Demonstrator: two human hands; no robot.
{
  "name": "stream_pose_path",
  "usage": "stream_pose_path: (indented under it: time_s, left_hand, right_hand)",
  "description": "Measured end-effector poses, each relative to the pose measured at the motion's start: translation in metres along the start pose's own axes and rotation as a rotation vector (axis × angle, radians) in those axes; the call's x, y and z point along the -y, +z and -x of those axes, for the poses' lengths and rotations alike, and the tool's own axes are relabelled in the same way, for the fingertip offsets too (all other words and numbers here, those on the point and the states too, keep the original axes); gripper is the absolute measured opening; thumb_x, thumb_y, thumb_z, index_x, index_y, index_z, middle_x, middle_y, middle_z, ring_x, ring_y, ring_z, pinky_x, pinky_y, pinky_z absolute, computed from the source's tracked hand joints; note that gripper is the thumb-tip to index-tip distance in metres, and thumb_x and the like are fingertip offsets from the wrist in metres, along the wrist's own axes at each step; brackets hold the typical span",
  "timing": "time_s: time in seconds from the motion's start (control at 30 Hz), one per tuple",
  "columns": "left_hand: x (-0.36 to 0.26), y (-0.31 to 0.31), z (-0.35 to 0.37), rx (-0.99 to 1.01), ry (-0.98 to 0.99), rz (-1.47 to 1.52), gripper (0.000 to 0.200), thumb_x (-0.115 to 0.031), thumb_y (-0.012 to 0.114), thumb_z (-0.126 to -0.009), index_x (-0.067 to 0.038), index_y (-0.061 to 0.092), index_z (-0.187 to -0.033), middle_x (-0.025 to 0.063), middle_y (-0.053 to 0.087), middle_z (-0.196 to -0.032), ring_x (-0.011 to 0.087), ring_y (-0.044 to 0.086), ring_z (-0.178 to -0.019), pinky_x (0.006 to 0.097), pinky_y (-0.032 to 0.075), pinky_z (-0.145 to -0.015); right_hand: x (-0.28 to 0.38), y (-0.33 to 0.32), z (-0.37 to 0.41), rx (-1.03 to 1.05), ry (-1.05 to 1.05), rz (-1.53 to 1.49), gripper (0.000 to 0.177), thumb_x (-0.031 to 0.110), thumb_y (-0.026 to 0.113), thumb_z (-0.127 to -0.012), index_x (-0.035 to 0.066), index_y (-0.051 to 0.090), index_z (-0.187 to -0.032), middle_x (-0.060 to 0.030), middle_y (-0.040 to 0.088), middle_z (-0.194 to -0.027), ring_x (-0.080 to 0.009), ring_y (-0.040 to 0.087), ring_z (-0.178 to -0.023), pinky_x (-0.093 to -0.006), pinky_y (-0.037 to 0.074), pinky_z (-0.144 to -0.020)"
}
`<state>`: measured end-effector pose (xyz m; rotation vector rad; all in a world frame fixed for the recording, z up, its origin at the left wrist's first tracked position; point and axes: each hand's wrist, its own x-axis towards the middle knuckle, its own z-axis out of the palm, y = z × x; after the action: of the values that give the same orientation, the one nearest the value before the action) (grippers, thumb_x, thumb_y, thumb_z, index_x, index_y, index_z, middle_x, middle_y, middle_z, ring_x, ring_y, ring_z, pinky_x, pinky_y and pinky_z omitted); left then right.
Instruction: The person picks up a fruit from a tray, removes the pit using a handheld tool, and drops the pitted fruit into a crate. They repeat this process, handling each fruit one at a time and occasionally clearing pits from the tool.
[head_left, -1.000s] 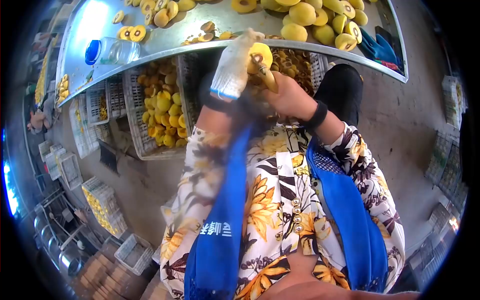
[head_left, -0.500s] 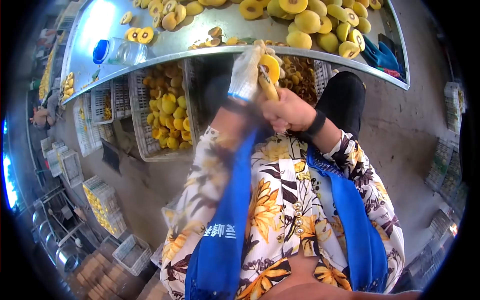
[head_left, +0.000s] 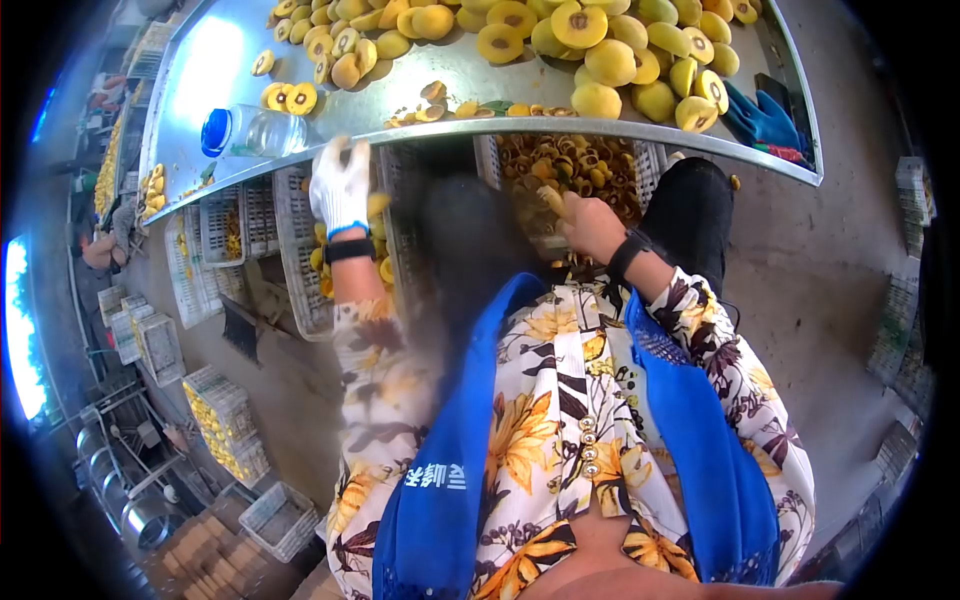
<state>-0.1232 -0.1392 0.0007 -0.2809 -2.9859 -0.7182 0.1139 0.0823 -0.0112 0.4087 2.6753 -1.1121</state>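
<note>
My left hand (head_left: 340,185), in a white knit glove, is over the crate (head_left: 305,270) of yellow peach halves (head_left: 378,205) under the table's front edge. Its fingers are apart, with nothing seen between them. My bare right hand (head_left: 593,228) is closed around a pitting knife with a wooden handle (head_left: 550,199); the blade cannot be made out. Below that hand's far side stands a crate of peach scraps (head_left: 570,165). Cut peaches (head_left: 610,63) are heaped on the metal table (head_left: 390,133).
A clear bottle with a blue cap (head_left: 255,132) lies at the table's left. Blue gloves (head_left: 762,118) rest near its right corner. Pit scraps (head_left: 432,112) lie along the front edge. Stacked crates (head_left: 225,425) of peaches stand on the floor to the left.
My left hand has moved left, away from my right hand, to the peach crate; the peach half it held has left it. My right hand has dropped slightly and still grips the knife.
</note>
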Motion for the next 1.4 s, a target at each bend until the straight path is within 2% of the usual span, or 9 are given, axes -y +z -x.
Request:
stream_pose_path:
  time_s: [0.1,0.13,0.3,0.57,0.63,0.83,1.0,1.07,1.4]
  left_hand:
    - [-0.062,0.026,-0.033,-0.072,0.411,0.151,0.041,-0.036,0.062,-0.078,-0.008,0.063,-0.107,0.0128,0.062,-0.111,0.0298,0.059,-0.099,0.0368,0.046,-0.086]
    - [-0.071,0.053,-0.051,-0.218,0.796,0.022,0.039,-0.032,0.063,-0.077,-0.008,0.063,-0.107,0.0123,0.063,-0.108,0.0284,0.059,-0.099,0.0361,0.047,-0.086]
    - [-0.176,0.141,-0.086,0.467,0.479,-0.184,0.056,-0.027,0.061,-0.075,-0.015,0.048,-0.128,0.0173,0.057,-0.119,0.0319,0.054,-0.110,0.0386,0.043,-0.093]
    - [-0.169,0.064,-0.043,0.722,0.484,0.388,0.050,-0.018,0.069,-0.069,-0.006,0.058,-0.116,0.0088,0.064,-0.103,0.0152,0.061,-0.082,0.0259,0.051,-0.069]
    - [-0.162,0.033,-0.014,0.679,0.621,0.512,0.051,-0.018,0.070,-0.070,-0.002,0.057,-0.116,0.0088,0.063,-0.105,0.0146,0.060,-0.088,0.0255,0.050,-0.074]
    - [-0.146,0.015,0.064,0.479,0.064,1.446,0.047,-0.021,0.066,-0.083,0.002,0.051,-0.122,0.0135,0.059,-0.112,0.0187,0.057,-0.100,0.0271,0.047,-0.085]
    - [-0.130,0.052,0.077,0.267,-0.266,1.584,0.045,-0.043,0.042,-0.095,-0.003,0.051,-0.113,0.0110,0.058,-0.102,0.0211,0.058,-0.088,0.0334,0.049,-0.080]
    - [-0.133,0.050,0.071,0.308,-0.501,1.742,0.044,-0.043,0.042,-0.095,-0.003,0.052,-0.110,0.0103,0.057,-0.099,0.0203,0.057,-0.085,0.0335,0.049,-0.078]
    - [-0.146,0.047,0.087,0.262,-0.256,1.494,0.053,-0.047,0.035,-0.096,0.001,0.056,-0.101,0.0104,0.057,-0.091,0.0172,0.055,-0.081,0.0288,0.048,-0.074]
  right_hand:
    - [0.001,-0.003,-0.002,-0.032,-0.047,-0.101,0.023,0.018,0.061,-0.078,0.000,0.050,-0.087,-0.0251,0.058,-0.072,-0.0417,0.058,-0.073,-0.0448,0.047,-0.064]
    - [0.000,-0.002,-0.003,-0.036,-0.072,-0.054,0.023,0.018,0.061,-0.078,0.000,0.050,-0.087,-0.0252,0.058,-0.072,-0.0418,0.058,-0.073,-0.0445,0.047,-0.064]
    - [-0.005,-0.017,0.011,-0.158,0.012,-0.200,0.037,0.018,0.063,-0.079,0.000,0.052,-0.109,-0.0257,0.060,-0.079,-0.0413,0.059,-0.075,-0.0408,0.049,-0.064]
    - [-0.006,-0.048,-0.005,-0.574,0.096,-0.308,0.048,0.025,0.067,-0.079,0.001,0.049,-0.117,-0.0177,0.063,-0.077,-0.0278,0.063,-0.069,-0.0345,0.050,-0.067]
    - [-0.001,-0.049,-0.026,-0.750,-0.138,-0.254,0.043,0.028,0.066,-0.080,0.001,0.052,-0.111,-0.0223,0.064,-0.084,-0.0379,0.063,-0.065,-0.0410,0.050,-0.060]
    - [0.039,-0.036,-0.043,-0.263,-0.141,-1.331,0.026,0.027,0.048,-0.096,0.005,0.048,-0.110,-0.0068,0.057,-0.071,-0.0080,0.043,-0.041,-0.0243,0.036,-0.039]
    - [0.040,-0.009,-0.036,-0.474,0.002,-0.420,0.039,0.029,0.061,-0.084,-0.002,0.049,-0.106,-0.0261,0.061,-0.082,-0.0415,0.060,-0.075,-0.0428,0.048,-0.068]
    - [0.046,-0.018,-0.020,-0.415,-0.057,-0.299,0.037,0.028,0.060,-0.085,-0.001,0.049,-0.104,-0.0264,0.060,-0.081,-0.0434,0.059,-0.077,-0.0432,0.047,-0.067]
    - [0.042,-0.014,-0.011,-0.331,-0.017,-0.128,0.026,0.021,0.055,-0.086,0.000,0.040,-0.091,-0.0261,0.057,-0.070,-0.0442,0.055,-0.069,-0.0503,0.042,-0.061]
